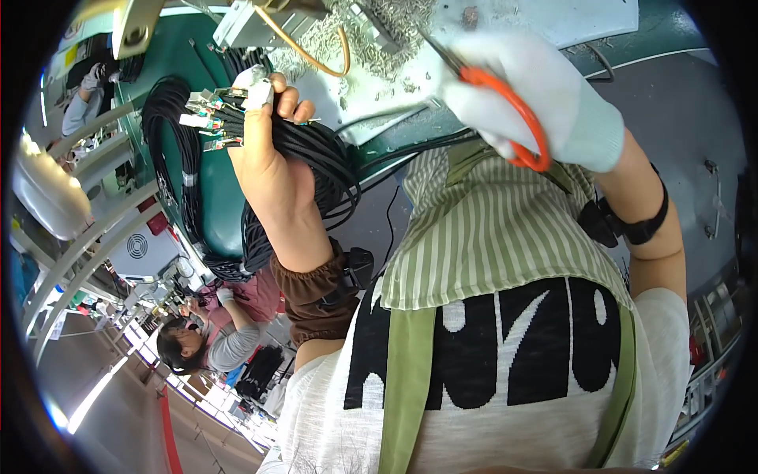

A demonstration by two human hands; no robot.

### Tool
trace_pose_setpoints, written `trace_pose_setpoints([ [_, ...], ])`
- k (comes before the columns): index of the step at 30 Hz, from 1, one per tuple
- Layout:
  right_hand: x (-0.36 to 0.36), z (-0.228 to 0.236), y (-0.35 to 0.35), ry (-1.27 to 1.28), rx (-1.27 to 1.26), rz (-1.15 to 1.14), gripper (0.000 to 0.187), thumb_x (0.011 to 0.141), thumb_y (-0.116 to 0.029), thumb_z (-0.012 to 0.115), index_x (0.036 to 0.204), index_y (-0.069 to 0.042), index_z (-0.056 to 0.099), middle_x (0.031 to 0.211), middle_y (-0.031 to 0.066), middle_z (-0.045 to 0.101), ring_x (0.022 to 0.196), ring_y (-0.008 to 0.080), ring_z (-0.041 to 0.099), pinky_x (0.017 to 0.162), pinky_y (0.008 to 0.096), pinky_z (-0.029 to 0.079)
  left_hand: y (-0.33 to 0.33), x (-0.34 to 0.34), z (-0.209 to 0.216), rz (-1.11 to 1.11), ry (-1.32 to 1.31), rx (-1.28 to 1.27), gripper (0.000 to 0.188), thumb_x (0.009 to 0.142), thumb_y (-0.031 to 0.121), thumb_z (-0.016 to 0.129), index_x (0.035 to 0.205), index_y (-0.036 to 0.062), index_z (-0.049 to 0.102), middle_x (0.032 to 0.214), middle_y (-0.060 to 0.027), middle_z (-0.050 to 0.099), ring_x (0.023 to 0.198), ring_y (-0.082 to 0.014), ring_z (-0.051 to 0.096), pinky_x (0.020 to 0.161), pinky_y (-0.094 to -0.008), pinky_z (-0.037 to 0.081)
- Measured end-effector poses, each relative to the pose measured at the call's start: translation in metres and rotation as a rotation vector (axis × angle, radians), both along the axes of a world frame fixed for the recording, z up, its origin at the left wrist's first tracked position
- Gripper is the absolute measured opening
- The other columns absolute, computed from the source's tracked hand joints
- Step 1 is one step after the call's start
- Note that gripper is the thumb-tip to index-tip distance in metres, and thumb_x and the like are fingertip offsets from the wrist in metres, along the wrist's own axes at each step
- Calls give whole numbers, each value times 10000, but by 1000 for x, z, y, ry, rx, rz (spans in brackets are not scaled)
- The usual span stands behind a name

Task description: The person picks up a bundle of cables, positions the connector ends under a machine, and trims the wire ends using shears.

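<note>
My left hand (272,162), bare with white wraps on the thumb and a fingertip, is closed around a bundle of black cables (320,162). Their ends, with metal plugs and small green and white parts (207,122), stick out to the left of the thumb. The rest of the bundle hangs in loops below the hand. In a white glove, my right hand (553,99) grips scissors with orange-red handles (518,100). The dark blades (440,54) point up and left, over a pale work surface and apart from the cables. The glove is slightly blurred and hides part of the handles.
More coiled black cable (163,118) lies on the green table (221,197) at left. Small metallic scraps (375,55) cover the pale board (545,28), beside a grey device with an orange tube (316,67). A person (229,340) works at lower left, another at upper left.
</note>
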State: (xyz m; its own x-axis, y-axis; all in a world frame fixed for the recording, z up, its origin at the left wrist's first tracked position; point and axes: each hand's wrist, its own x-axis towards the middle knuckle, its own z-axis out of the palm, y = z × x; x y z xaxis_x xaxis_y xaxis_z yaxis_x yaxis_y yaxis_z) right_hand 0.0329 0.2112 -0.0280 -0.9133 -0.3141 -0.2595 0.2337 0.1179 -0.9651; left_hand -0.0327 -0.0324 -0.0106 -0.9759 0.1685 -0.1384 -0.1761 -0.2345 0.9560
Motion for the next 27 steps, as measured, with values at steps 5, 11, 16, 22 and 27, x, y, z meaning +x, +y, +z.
trace_pose_setpoints([
  [5, 15, -6, 4, 560, 662, 217, 128, 827, -167, 630, 848, -49, 585, 556, 60, 529, 458, 194, 537, 454, 285, 425, -12, 15, 2, -135, -140, 311, 211, 936, 55, 438, 1139, -2, 450, 1020, -108, 518, 765, -114, 423, 655, -268, 400],
  [11, 2, -10, -103, 752, 613, -267, 233, 792, -256, 678, 755, -51, 573, 554, 90, 523, 486, 272, 543, 479, 348, 437, -50, 25, -29, -129, -246, 342, 199, 939, 71, 446, 1123, 1, 470, 1018, -102, 527, 790, -127, 452, 685, -276, 413],
  [16, -13, -54, -146, 537, 315, 109, 237, 810, -257, 667, 814, -27, 610, 550, 89, 526, 495, 249, 553, 481, 340, 435, -67, 38, -29, 94, -184, 221, 196, 959, 102, 444, 1124, 3, 484, 1047, -113, 559, 882, -163, 538, 760, -301, 462],
  [22, 8, -53, -219, 365, 76, -243, 245, 840, -238, 655, 852, 4, 619, 573, 66, 552, 505, 143, 548, 498, 288, 440, -156, 28, -29, -101, 289, -289, 199, 960, 78, 475, 1136, -8, 511, 1023, -120, 608, 902, -190, 605, 762, -305, 509],
  [27, 9, 19, -72, 501, 249, -231, 201, 856, -189, 657, 898, 5, 626, 616, 46, 588, 555, 77, 545, 520, 240, 440, -25, 44, 24, -393, 325, -348, 218, 920, 17, 550, 1132, -36, 545, 969, -111, 629, 819, -170, 614, 678, -266, 510],
])
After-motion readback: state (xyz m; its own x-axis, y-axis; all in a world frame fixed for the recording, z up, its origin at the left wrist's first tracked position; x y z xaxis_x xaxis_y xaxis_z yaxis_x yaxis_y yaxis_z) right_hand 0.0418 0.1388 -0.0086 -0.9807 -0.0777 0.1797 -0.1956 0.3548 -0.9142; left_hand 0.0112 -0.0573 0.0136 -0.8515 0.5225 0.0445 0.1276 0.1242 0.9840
